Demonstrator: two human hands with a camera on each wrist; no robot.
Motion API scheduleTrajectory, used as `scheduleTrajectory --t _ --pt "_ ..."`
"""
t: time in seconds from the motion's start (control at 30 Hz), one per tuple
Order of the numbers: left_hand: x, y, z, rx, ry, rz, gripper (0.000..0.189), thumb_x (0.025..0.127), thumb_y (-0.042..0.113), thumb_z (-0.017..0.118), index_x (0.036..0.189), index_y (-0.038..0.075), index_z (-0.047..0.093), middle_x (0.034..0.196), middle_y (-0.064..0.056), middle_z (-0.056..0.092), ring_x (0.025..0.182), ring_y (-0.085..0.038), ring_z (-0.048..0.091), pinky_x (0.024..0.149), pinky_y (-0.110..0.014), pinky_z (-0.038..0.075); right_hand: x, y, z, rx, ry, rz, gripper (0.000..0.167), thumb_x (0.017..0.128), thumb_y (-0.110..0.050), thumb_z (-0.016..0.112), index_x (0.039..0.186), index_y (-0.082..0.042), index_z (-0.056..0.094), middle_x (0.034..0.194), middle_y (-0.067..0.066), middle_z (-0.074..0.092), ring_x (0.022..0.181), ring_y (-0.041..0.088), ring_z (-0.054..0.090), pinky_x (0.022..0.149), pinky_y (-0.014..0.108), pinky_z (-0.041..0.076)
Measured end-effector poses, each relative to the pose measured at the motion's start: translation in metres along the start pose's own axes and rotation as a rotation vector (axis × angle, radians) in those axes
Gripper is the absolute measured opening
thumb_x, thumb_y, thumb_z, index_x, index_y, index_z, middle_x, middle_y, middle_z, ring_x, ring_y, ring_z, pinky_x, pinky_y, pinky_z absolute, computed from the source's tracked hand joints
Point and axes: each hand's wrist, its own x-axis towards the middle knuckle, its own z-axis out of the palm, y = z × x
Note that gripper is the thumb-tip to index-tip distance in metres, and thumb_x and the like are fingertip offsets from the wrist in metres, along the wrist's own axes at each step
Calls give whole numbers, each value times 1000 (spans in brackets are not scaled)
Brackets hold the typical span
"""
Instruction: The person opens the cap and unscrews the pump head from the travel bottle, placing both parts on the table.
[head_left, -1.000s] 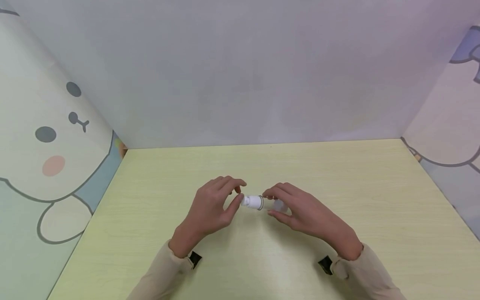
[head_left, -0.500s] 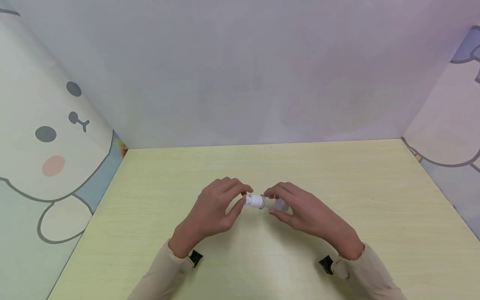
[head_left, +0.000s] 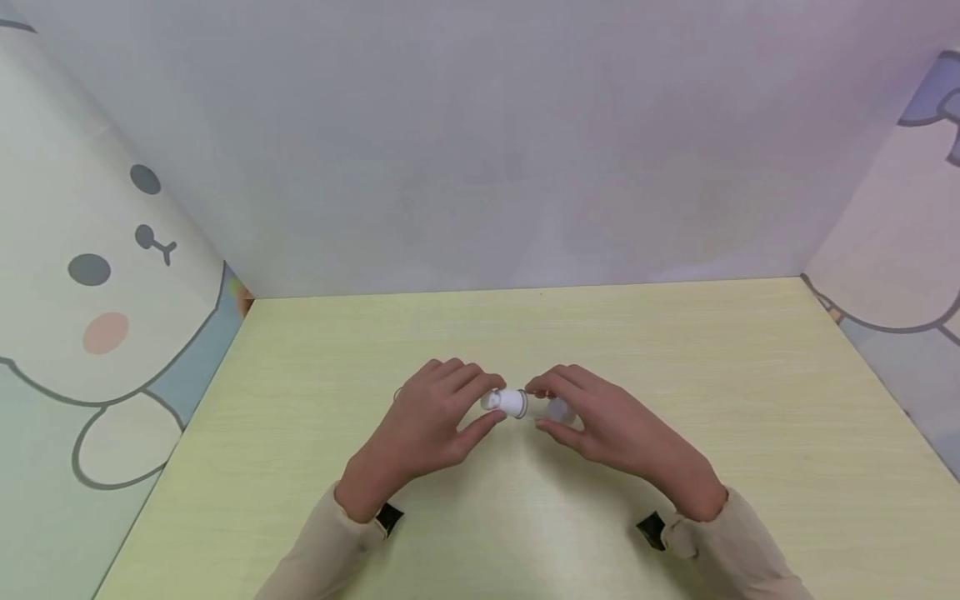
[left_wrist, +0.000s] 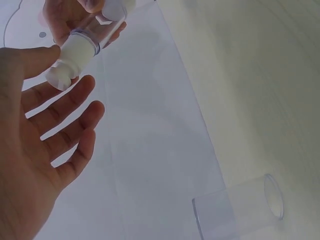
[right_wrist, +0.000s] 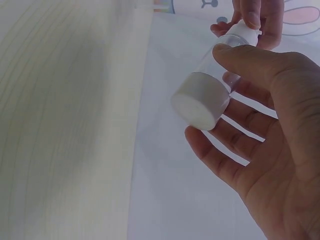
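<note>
wall (head_left: 525,150), table (head_left: 675,350), and a bottle (head_left: 537,407) held level between two hands.
the plain wall rises at the rear of the table. the right hand (head_left: 600,418) and left hand (head_left: 431,410) are spaced apart, backs upward, one at each end of the bottle. the right hand grips the clear body near the base (right_wrist: 200,102), thumb opposed to the fingers. the left hand pinches the other end between thumb and forefinger; its remaining fingers are spread. the bottle lies crosswise above the table, base to the right. a clear cover (left_wrist: 237,207) is on the table beside the left hand; it appears to stand on end, though the frame edge cuts it off. smallest: the white pump (left_wrist: 60,75), at the left hand's fingertips.
</note>
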Motion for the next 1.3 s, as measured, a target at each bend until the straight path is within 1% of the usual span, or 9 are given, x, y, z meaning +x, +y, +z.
scheduleTrajectory --t 0.23,0.47,0.6,0.7,0.8,0.9,1.07,1.2,1.3 --pt "-2 0 -2 10 -35 -7 25 95 37 76 114 20 72 99 10 72 87 -11 62 76 -29 50 0 -2 1 16 -5 -2 38 92 -23 81 126 -21 64 114 -6 67 96 5 60 80 26 56" --pt "-4 -2 -4 8 -126 -34 27 98 40 72 116 20 72 101 9 72 88 -11 62 79 -30 49 1 -4 1 20 -4 -8 38 92 -23 81 126 -22 64 115 -8 66 96 4 60 80 25 56" --pt "-5 -2 -6 -21 -174 -69 28 97 42 72 114 19 72 103 9 73 93 -11 64 84 -32 51 2 -5 2 40 -11 -10 39 93 -24 81 128 -22 64 116 -9 66 98 4 60 82 26 57" --pt "-5 -2 -6 -52 -188 -83 27 99 42 70 112 19 71 102 9 72 93 -11 65 86 -33 51 3 -6 2 59 -19 -13 40 93 -24 80 129 -20 64 117 -9 65 99 4 60 83 26 57" --pt "-5 -2 -5 -74 -181 -81 23 100 42 68 108 20 69 97 10 69 88 -9 62 84 -32 51 3 -7 2 81 -25 -14 40 94 -24 79 131 -19 65 119 -9 65 101 4 60 85 26 57" --pt "-4 -3 -5 -96 -168 -80 20 102 42 67 103 21 66 90 12 64 82 -6 54 82 -29 48 2 -9 2 101 -24 -12 40 95 -24 78 133 -20 67 120 -11 65 102 3 60 86 26 57" --pt "-4 -3 -6 -134 -144 -80 21 103 42 65 98 22 62 80 11 57 74 -3 44 76 -25 42 2 -12 4 101 -8 -38 37 95 -26 78 131 -21 67 113 -11 64 96 1 58 85 23 55" --pt "-3 -2 -7 -127 -98 -60 25 104 45 63 96 22 61 77 13 54 70 -2 42 73 -23 40 2 -13 6 77 43 -88 37 94 -24 79 129 -19 67 107 -8 64 89 1 56 80 19 53" --pt "-2 -1 -7 -113 -39 -49 30 103 45 64 87 20 59 71 13 51 65 -2 40 70 -23 39 2 -15 8 50 114 -140 39 91 -22 82 127 -18 67 101 -6 60 85 3 54 77 16 50"
